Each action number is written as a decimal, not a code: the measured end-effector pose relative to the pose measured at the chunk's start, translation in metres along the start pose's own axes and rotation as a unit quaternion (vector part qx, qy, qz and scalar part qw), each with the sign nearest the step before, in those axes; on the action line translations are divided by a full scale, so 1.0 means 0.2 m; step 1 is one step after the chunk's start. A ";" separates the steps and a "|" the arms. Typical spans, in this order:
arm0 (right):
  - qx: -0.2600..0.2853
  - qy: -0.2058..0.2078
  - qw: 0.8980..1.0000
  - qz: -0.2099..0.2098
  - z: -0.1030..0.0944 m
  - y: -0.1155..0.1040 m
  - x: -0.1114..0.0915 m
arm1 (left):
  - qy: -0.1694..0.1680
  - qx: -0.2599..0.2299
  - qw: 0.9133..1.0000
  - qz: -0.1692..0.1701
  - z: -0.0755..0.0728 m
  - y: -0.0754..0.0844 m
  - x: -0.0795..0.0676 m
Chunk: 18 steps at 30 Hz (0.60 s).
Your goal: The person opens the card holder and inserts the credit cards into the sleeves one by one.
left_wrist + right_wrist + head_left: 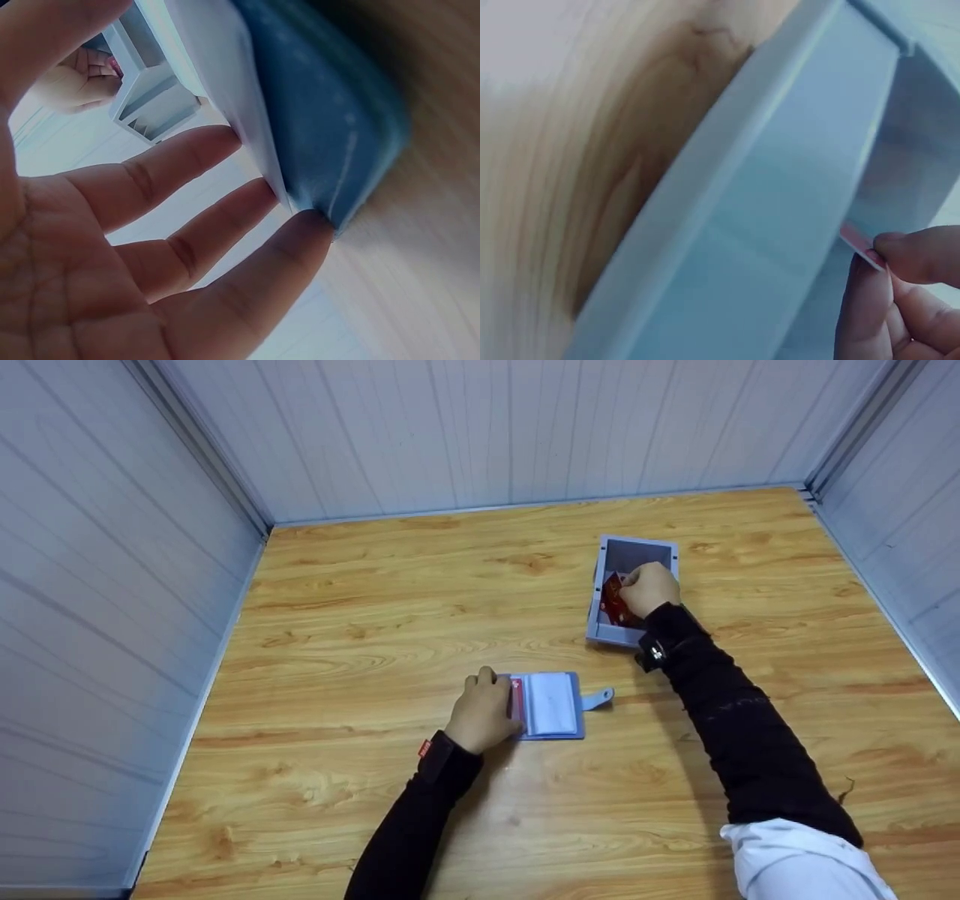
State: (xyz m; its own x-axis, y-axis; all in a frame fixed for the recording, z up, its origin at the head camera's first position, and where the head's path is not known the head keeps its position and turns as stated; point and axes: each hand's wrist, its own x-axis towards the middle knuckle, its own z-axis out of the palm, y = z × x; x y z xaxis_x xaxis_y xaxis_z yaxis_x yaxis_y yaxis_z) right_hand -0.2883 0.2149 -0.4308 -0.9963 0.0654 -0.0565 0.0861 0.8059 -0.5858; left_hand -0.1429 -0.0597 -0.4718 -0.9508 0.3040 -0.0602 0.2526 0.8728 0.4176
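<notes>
Red tag point(425, 748) on the left cuff point(446, 761), bearing pale marks too small to read. Similar pale mark, equally illegible, near the top of a reddish card point(517, 697) in the left side of the blue card holder point(553, 705). Holder lying spread open on the wood-grain surface point(337, 660), with whitish sleeves facing up and a strap point(598, 699) reaching out to the right, a round snap near its tip.

Beyond and to the right, apart from the holder, a grey open-topped box point(616, 637), dark dots along its rim. Inside, towards the left wall, red cards point(619, 615) with lighter print, too blurred to make out.

Right hand point(651, 589) reaching over the right side of the box, thumb and forefinger pressed together on the edge of a thin red card point(861, 246), other fingers curled beneath. Left hand point(480, 712) at the left edge of the holder, fingers spread apart and nearly straight, tips touching the cover and a sleeve; impossible to tell how firmly pressed. Black sleeves on both forearms, with white cloth point(810, 861) above the right one.
</notes>
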 end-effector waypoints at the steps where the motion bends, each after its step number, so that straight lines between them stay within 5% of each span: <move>1: 0.008 0.000 1.000 0.001 0.00 0.00 0.00 | 0.001 -0.001 1.000 0.000 0.00 0.00 0.00; 18: 0.160 0.031 0.987 -0.010 -0.16 -0.02 -0.08 | 0.006 -0.011 1.000 0.013 0.00 0.00 -0.01</move>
State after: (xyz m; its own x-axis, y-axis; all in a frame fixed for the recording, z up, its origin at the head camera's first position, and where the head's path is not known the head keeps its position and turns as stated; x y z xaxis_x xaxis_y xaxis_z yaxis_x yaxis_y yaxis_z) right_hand -0.2722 0.2302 -0.4022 -0.9955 0.0945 0.0015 0.0540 0.5818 -0.8116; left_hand -0.1416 -0.0609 -0.4713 -0.9458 0.3224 -0.0390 0.2737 0.8559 0.4389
